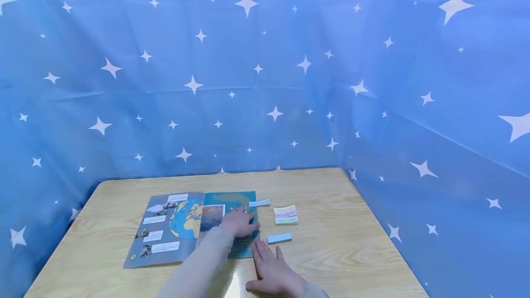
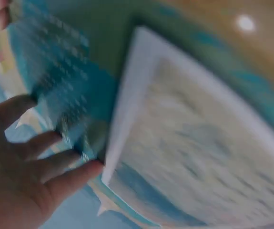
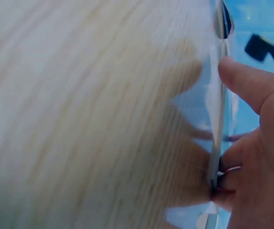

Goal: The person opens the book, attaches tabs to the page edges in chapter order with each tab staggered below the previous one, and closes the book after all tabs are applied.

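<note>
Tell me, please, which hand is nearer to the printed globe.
Left: the left hand is over the facing page, right of the globe; the right hand is farther right.

A curtained-off desk corner, furnished like a study spot.
Bright blue fabric printed with white four-pointed stars [image 1: 232, 59] hangs along the far side and spreads to the left, then turns at the far right corner to run down the right side, fold creases showing. It hides the room beyond, so home, office or studio cannot be told. The smooth, light wood-grain bench [image 1: 356, 243] stands within these hangings. An open, illustrated paper booklet with a globe map [image 1: 188, 220] and, to its right, yellow, pink and green paper sticky notes [image 1: 286, 214] give the study look.
</note>
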Motion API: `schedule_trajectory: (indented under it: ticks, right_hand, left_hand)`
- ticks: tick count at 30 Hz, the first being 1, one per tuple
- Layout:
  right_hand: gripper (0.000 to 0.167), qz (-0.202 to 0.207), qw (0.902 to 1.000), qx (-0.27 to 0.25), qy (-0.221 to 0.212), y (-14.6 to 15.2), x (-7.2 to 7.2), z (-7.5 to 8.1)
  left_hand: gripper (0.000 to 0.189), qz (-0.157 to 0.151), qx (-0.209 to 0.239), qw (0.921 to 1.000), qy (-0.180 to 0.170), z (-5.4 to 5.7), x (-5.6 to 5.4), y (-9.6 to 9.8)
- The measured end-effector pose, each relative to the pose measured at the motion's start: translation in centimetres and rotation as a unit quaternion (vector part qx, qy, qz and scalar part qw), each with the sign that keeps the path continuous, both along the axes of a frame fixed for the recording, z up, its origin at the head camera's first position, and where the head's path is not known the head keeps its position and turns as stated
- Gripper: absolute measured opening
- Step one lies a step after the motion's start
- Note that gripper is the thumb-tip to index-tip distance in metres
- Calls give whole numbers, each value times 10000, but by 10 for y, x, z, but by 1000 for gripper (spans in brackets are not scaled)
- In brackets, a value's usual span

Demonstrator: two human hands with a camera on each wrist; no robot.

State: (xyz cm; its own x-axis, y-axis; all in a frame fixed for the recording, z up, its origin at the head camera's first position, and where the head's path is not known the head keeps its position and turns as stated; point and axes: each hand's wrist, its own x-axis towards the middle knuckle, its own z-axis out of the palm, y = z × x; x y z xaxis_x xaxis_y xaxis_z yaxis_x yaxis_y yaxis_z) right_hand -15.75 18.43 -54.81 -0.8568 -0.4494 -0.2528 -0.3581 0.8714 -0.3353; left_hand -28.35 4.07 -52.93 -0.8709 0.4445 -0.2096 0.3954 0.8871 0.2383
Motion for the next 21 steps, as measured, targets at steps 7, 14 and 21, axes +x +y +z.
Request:
schedule_trajectory:
  ticks: [7,14,21]
  right_hand:
    - [96,-4,9995,-302,-76,10,-6,2]
    - [79,-3,9939,-1098,114,24,-11,-2]
    - [66,160,9862,-1635,198,36,-15,-14]
  left_hand:
    - [55,-6,-850,9950,524,17,30,-44]
    - [96,594,40,9937,-950,31,49,-72]
    - [88,356,76,9980,-515,20,50,-76]
